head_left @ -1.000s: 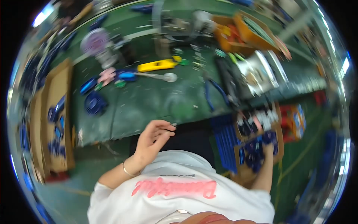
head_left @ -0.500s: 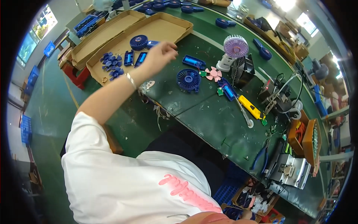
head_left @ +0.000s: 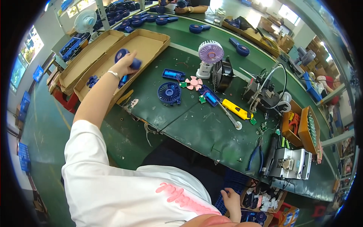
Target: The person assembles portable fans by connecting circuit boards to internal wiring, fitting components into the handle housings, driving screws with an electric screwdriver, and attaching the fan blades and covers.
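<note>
My left hand (head_left: 127, 65) is closed around a dark blue handheld fan (head_left: 120, 54) over the cardboard tray (head_left: 155, 45). Blue fan blades (head_left: 92, 81) lie in that tray, partly behind my forearm. At the lower edge, my right hand (head_left: 231, 200) hangs beside the bench with its thumb and fingers apart and nothing visible in them. On the green bench (head_left: 181, 125) are a round blue fan housing (head_left: 169, 93), an opened blue handle with a battery (head_left: 173, 74), a pink fan blade (head_left: 194, 83) and another blue handle (head_left: 208, 96).
A purple-and-white fan (head_left: 210, 53) stands upright near a black fan (head_left: 222, 74). Rightward are a yellow tool (head_left: 237, 109), a soldering rig (head_left: 261, 90), blue pliers (head_left: 256, 157) and an orange bin (head_left: 291, 130). Another person's hand (head_left: 185, 10) is at the far side.
My left hand has gone from above the tray's right side down to the blue fan and grips it. My right hand has come further into view. The whole view has shifted.
</note>
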`<state>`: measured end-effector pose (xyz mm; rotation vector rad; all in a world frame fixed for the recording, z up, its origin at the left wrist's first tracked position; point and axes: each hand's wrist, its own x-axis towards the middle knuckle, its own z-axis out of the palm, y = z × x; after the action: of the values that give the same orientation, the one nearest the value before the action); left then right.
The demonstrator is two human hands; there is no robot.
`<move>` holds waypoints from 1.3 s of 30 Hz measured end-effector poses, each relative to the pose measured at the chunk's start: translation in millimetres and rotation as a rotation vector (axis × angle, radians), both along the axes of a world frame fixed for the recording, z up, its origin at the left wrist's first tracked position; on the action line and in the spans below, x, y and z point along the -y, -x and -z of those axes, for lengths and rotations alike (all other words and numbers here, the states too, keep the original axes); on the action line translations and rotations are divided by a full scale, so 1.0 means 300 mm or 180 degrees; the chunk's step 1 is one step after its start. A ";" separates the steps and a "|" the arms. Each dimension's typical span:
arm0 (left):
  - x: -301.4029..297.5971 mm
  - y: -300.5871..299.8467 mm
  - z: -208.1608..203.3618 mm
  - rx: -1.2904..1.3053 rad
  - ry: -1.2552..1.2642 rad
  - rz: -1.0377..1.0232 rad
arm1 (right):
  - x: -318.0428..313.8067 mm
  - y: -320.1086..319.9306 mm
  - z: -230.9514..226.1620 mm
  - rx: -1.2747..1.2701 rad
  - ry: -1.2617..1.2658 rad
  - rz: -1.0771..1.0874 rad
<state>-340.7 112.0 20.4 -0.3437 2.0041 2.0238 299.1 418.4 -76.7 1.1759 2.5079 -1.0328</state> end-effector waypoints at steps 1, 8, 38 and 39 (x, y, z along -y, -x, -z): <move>0.020 -0.018 -0.023 -0.0101 0.0247 -0.0137 | 0.033 0.045 -0.046 -0.0206 0.0117 -0.0094; -0.167 -0.545 -0.213 -0.1872 -0.1248 0.1074 | 0.079 0.185 -0.169 -0.1981 0.0000 -0.0417; -0.916 -1.113 0.074 0.1035 -0.2016 0.4769 | -0.155 0.512 -0.121 -0.2480 -0.1481 0.0417; -0.911 -1.114 0.064 0.0836 -0.1907 0.4858 | -0.158 0.508 -0.114 -0.2517 -0.1425 0.0389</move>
<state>-6.6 385.4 1.2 0.7730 0.7762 1.2349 146.8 465.7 -42.6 1.1978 3.4627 -1.1729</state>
